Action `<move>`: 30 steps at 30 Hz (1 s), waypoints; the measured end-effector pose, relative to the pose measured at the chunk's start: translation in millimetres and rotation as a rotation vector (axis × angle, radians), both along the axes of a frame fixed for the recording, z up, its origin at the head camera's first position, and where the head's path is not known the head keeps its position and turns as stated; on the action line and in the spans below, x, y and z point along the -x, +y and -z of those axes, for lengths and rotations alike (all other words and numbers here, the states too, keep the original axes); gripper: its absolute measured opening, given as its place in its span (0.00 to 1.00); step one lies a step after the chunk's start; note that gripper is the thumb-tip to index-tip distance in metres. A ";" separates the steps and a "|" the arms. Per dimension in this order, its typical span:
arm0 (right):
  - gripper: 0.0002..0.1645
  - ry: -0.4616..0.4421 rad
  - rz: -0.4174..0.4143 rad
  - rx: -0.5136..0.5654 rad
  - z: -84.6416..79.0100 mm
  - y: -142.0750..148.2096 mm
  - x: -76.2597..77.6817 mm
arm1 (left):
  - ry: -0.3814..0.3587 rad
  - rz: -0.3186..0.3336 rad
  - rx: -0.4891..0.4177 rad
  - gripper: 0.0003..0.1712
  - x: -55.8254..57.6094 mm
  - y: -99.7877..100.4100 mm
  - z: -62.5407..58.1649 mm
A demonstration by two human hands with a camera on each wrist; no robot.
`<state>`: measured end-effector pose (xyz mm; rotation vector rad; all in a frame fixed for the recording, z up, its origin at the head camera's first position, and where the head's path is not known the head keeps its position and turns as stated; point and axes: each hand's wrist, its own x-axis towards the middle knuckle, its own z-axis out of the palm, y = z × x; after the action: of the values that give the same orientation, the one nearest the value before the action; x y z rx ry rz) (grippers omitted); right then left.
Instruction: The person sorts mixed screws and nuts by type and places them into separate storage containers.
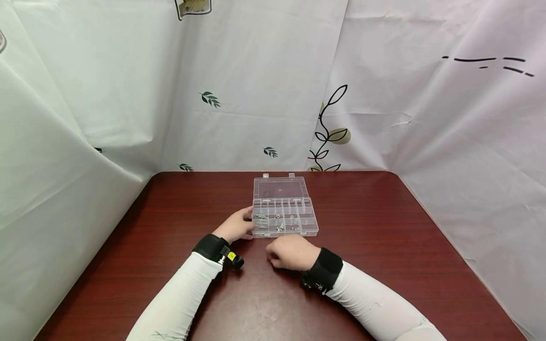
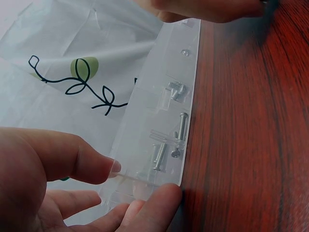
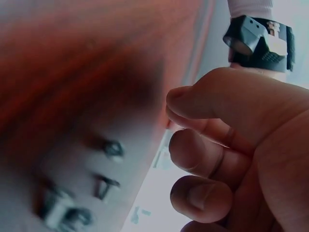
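A clear plastic compartment box [image 1: 285,215] sits on the table with its lid [image 1: 280,188] laid back open. Screws [image 2: 161,155] and small nuts [image 1: 292,217] lie in several of its front compartments. My left hand [image 1: 236,226] holds the box by its left side, thumb and fingers bent about the front left corner. My right hand [image 1: 294,252] is just in front of the box, near its front edge. Its fingers [image 3: 200,198] are loosely curled, with nothing visible between them. Blurred metal pieces [image 3: 104,186] show beside it in the right wrist view.
The dark red wooden table [image 1: 367,222] extends on both sides of the box. A white curtain [image 1: 256,85] with leaf prints hangs behind the table and along both sides. Black straps with small cameras [image 1: 232,259] are on both wrists.
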<state>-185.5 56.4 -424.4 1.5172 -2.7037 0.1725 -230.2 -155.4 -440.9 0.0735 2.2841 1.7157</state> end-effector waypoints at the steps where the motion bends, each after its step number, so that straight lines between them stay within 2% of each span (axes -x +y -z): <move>1: 0.14 -0.006 0.009 0.001 -1.5 1.0 1.2 | -0.002 0.000 0.004 0.45 0.0 0.4 -0.1; 9: 0.08 -0.048 0.131 0.064 -24.5 17.4 19.9 | -0.012 0.005 0.010 0.45 0.5 1.8 -2.4; 14: 0.06 -0.025 0.243 0.172 -38.4 37.5 40.3 | -0.015 0.002 0.014 0.45 1.0 0.2 -2.3; 17: 0.05 -0.046 0.326 0.234 -41.5 52.2 54.8 | -0.010 0.003 0.018 0.45 1.3 -0.8 -2.3; 23: 0.04 -0.139 0.475 0.299 -34.3 79.8 78.9 | -0.013 0.005 0.006 0.45 1.5 -1.4 -1.4; 30: 0.05 -0.221 0.553 0.290 -15.1 96.3 93.7 | -0.004 0.014 0.007 0.45 2.5 -1.5 0.2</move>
<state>-279.2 152.7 -409.3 0.6783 -2.9705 0.7017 -232.7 -156.9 -441.1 0.0839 2.2816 1.6990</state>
